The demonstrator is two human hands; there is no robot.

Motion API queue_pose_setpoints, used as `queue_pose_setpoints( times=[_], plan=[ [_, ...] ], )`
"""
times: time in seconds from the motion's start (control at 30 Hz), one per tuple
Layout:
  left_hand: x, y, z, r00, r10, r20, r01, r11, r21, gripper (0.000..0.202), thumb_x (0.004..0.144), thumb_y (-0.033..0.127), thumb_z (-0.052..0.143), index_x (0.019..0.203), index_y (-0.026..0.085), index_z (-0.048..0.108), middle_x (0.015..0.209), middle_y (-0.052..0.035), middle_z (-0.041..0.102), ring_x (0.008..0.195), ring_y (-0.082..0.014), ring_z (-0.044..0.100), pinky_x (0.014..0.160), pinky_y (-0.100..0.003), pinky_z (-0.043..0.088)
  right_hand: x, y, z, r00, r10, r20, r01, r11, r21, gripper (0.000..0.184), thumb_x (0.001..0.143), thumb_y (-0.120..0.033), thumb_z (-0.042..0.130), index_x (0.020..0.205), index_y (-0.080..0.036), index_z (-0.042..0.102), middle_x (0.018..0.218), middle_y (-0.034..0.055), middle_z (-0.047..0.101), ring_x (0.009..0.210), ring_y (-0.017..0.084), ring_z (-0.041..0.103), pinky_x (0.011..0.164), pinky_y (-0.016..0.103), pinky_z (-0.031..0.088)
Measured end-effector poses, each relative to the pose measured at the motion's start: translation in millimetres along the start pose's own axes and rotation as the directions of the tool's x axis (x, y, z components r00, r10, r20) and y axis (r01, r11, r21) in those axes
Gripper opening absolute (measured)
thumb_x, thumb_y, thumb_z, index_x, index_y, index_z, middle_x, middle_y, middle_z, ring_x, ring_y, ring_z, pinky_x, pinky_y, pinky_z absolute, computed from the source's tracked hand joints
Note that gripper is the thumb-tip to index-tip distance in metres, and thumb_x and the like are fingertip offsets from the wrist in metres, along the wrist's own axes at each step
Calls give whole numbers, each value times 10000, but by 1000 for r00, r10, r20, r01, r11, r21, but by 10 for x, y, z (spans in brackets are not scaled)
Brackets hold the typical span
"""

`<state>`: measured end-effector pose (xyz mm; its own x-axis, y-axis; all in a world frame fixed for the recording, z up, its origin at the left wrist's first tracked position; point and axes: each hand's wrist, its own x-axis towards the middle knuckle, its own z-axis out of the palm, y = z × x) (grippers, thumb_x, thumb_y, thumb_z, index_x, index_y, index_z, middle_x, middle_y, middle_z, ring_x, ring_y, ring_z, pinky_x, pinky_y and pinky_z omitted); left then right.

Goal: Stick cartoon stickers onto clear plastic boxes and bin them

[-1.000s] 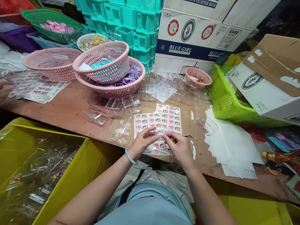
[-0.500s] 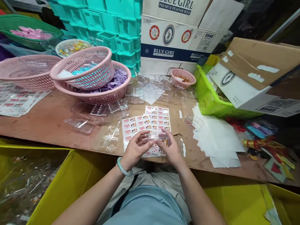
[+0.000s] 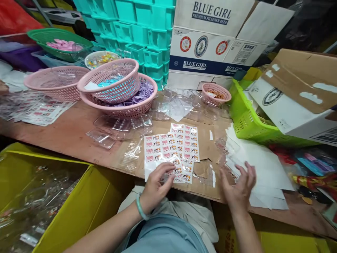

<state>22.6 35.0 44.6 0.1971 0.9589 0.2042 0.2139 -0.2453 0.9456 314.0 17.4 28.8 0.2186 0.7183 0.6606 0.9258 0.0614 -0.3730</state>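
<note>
My left hand (image 3: 157, 183), with a pale green bangle at the wrist, rests on the lower edge of a sticker sheet (image 3: 171, 147). Its thumb and bent fingers pinch at the sheet. My right hand (image 3: 239, 186) hovers to the right with spread, slightly blurred fingers and holds nothing. It is over the near corner of a stack of white backing papers (image 3: 260, 165). A small clear plastic case (image 3: 225, 146) lies just beyond it. Another clear piece (image 3: 205, 175) lies on the brown cardboard between my hands.
Stacked pink baskets (image 3: 118, 88) and loose clear cases (image 3: 123, 124) sit at the back left. A small pink basket (image 3: 216, 93), a green crate (image 3: 250, 124) and cardboard boxes (image 3: 297, 91) stand right. A yellow bin (image 3: 79, 203) of clear cases is below left.
My hands were together over the sticker sheet holding a small clear case. The right hand has swung out to the right over the white papers and opened. The left stays on the sheet.
</note>
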Motion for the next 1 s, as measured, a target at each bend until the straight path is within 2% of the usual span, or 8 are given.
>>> queue_pose_setpoints(
  times=[0.07, 0.13, 0.23, 0.4, 0.63, 0.7, 0.83, 1.0],
  plan=[
    [-102, -22, -205, 981, -83, -177, 92, 995, 40, 166, 887, 286, 555, 990, 197, 650, 1021, -79, 645, 967, -193, 607, 856, -303, 486, -40, -487, 158, 950, -231, 211, 208, 970, 128, 546, 824, -392, 669, 1304, -237, 457, 1387, 147, 480, 1375, 328, 341, 1121, 574, 300],
    [-196, -64, -415, 935, -191, -299, 207, 978, 23, 154, 873, 330, 577, 916, 196, 639, 891, -44, 629, 823, -169, 601, 744, -266, 483, -124, -1000, 349, 781, -463, 419, 362, 882, 301, 696, 816, -435, 670, 1404, -211, 373, 1429, 167, 457, 1394, 358, 304, 1117, 607, 285],
    [-337, -137, -656, 879, -345, -330, 345, 937, -60, 195, 827, 393, 630, 829, 198, 640, 761, -12, 613, 707, -155, 576, 658, -245, 465, -265, -1526, 605, 636, -609, 475, 429, 790, 438, 591, 836, -345, 663, 1367, -195, 450, 1433, 158, 468, 1368, 365, 356, 1083, 612, 333],
    [-499, -157, -774, 853, -456, -252, 435, 890, -138, 263, 805, 426, 653, 889, 177, 665, 848, -35, 654, 786, -162, 594, 725, -257, 486, -335, -1635, 709, 666, -615, 422, 353, 758, 548, 216, 905, -224, 560, 1101, -229, 649, 1113, 96, 700, 1098, 268, 613, 935, 474, 508],
    [-423, -105, -749, 733, -680, 16, 614, 651, -447, 387, 691, 468, 744, 861, 131, 658, 783, -41, 655, 650, -136, 582, 592, -262, 503, -423, -1617, 537, 670, -654, 351, 368, 704, 607, 279, 896, -218, 577, 1168, -247, 633, 1176, 80, 685, 1099, 268, 620, 963, 504, 491],
    [-364, -91, -719, 745, -668, 7, 585, 647, -489, 386, 645, 437, 779, 846, 127, 666, 758, -33, 654, 631, -129, 570, 569, -246, 482, -400, -1650, 508, 662, -655, 365, 298, 676, 674, 344, 884, -283, 614, 1224, -236, 600, 1214, 88, 665, 1156, 273, 590, 1000, 510, 471],
    [-221, -11, -637, 820, -571, 42, 522, 716, -463, 330, 682, 420, 744, 845, 136, 707, 776, -40, 673, 649, -135, 563, 609, -254, 471, -217, -1680, 546, 751, -479, 454, 59, 734, 677, 402, 899, -278, 593, 1298, -244, 551, 1338, 89, 578, 1292, 252, 483, 1076, 498, 411],
    [-40, 40, -561, 900, -426, 91, 431, 841, -327, 312, 717, 414, 710, 895, 161, 751, 949, -91, 696, 884, -218, 609, 815, -325, 479, -27, -1613, 692, 782, -412, 469, -52, 705, 707, 277, 880, -298, 621, 1153, -274, 664, 1156, 61, 692, 1120, 227, 620, 1006, 454, 482]
  ],
)
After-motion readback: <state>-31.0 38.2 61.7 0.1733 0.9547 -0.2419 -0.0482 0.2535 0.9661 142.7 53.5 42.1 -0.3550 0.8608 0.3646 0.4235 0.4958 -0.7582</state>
